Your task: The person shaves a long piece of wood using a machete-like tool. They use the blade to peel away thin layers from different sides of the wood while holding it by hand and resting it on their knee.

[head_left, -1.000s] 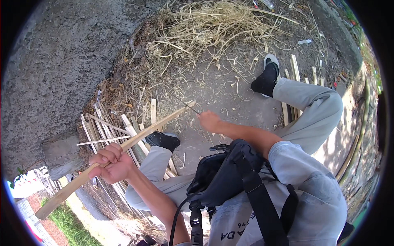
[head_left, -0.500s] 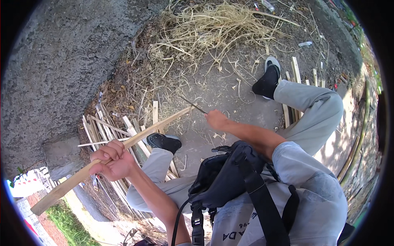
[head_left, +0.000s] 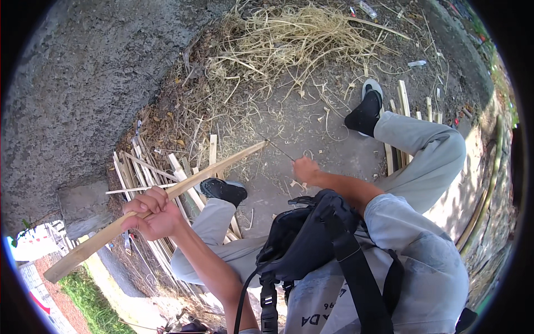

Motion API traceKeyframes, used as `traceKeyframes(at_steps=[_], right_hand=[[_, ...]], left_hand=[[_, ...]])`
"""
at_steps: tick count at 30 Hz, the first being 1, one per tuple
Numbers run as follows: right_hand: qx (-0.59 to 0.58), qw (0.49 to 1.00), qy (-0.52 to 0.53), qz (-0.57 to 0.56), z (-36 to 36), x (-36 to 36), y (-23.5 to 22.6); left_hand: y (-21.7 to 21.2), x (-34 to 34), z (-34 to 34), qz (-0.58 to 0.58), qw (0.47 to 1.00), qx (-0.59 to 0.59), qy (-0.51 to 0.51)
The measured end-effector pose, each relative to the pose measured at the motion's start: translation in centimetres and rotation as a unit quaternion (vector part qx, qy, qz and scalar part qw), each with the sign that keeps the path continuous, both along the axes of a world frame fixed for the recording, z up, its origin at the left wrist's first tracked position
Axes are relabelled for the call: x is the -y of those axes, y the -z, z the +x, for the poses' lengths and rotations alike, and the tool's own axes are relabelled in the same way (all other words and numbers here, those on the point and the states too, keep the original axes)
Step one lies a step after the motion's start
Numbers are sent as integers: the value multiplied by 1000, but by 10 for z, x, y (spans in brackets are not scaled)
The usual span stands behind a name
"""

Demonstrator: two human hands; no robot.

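Note:
A long pale strip of split bamboo or wood (head_left: 222, 166) slants across the view, its wide end at the lower left and its narrow tip near the middle. Around its lower half my left hand (head_left: 153, 214) is closed, knuckles up. My right hand (head_left: 306, 170) is closed on a thin dark knife (head_left: 281, 151). The blade meets or crosses the strip just at its tip; whether it cuts in cannot be made out. The knife's handle is hidden in my fist.
Beside my left foot (head_left: 223, 191) lies a pile of pale strips (head_left: 139, 172). More strips (head_left: 403, 99) lie by my right foot (head_left: 364, 111). A heap of curly shavings (head_left: 300, 36) covers the ground ahead. A rough grey wall or rock (head_left: 100, 83) rises on the left. A black bag (head_left: 306, 239) hangs at my front.
My right hand has drawn back a little to the right and toward me, with the knife. The blade now shows thinner. My left hand keeps its hold on the strip.

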State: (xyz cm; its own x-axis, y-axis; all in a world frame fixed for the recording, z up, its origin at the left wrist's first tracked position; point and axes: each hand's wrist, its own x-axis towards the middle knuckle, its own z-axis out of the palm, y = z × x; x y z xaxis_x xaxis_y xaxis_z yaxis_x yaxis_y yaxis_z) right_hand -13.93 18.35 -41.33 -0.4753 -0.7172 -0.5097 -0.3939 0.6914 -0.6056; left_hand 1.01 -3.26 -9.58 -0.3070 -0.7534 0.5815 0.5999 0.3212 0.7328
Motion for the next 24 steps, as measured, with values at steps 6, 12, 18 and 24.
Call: traceKeyframes(at_steps=[6, 12, 18, 24], right_hand=[[-6, 1000, -3, -6, 2, 4, -11], [-24, 999, -22, 32, 0, 11, -15], [-22, 998, -1, 64, -2, -4, 3], [-41, 998, 40, 23, -15, -1, 6]], left_hand=[[-3, 2, -3, 26, 999, -17, -12], [-3, 5, 7, 4, 1000, 2, -22], [-4, -2, 1, 48, 996, -1, -80], [-17, -9, -13, 55, 996, 10, -68]])
